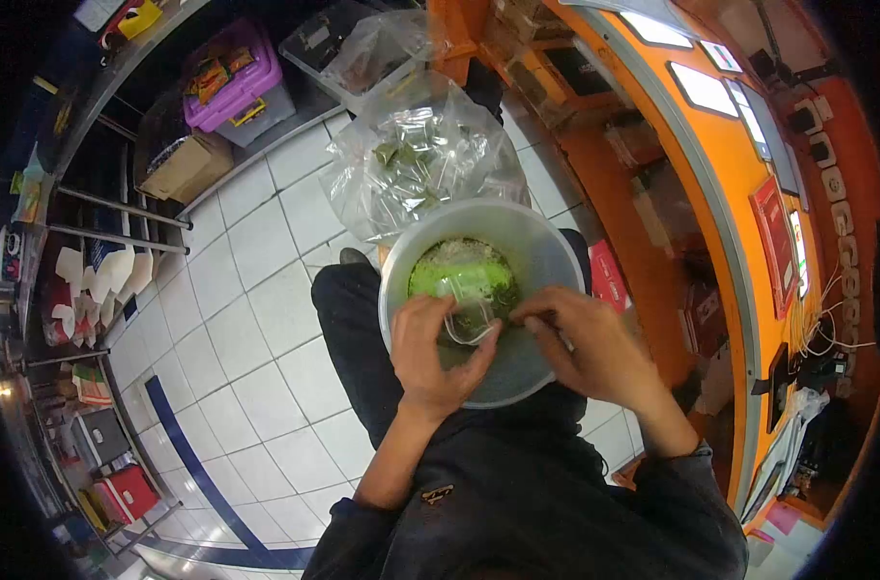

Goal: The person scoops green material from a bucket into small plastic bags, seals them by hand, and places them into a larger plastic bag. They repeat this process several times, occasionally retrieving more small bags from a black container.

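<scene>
A whitish plastic bucket (553, 253) sits between my knees, with bright green material (440, 275) and darker, finely broken bits at its bottom. Over its mouth, my left hand (438, 356) is closed on a small clear plastic bag (471, 327), whose rim is held apart between thumb and fingers. My right hand (590, 343) is on the right side of the bucket, its fingertips pinched together close to the bag. Whatever lies in that pinch is too small to make out. Beyond the bucket rests a large clear plastic bag (430, 145) with green leaves inside.
White floor tiles (256, 300) spread to the left. A purple-lidded storage box (232, 77) and a cardboard box (184, 169) stand at the upper left. An orange counter (686, 116) with screens curves along the right. Shelving with boxes (101, 440) lines the far left.
</scene>
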